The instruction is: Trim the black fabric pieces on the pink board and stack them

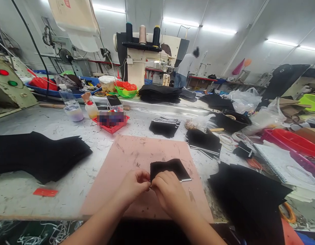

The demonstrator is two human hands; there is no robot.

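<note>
A black fabric piece (170, 167) with a white strip along its lower right edge lies on the pink mat (126, 149). My left hand (135, 185) pinches its lower left corner between thumb and finger. Right beside it, my right hand (167, 190) is closed on the near edge of the same piece, its fingertips almost meeting the left ones. My right hand covers part of that edge. Beyond the mat sit two stacks of small black pieces with white edges, one at the centre (163, 127) and one to the right (204, 141).
Large black fabric stacks lie left (37, 154) and right (244, 194). A red basket (112, 127), a glue bottle (91, 109) and a clear jar (74, 112) stand behind the mat. A spiral notebook (287, 166) lies at right. A person (182, 69) stands beyond the sewing machine (137, 61).
</note>
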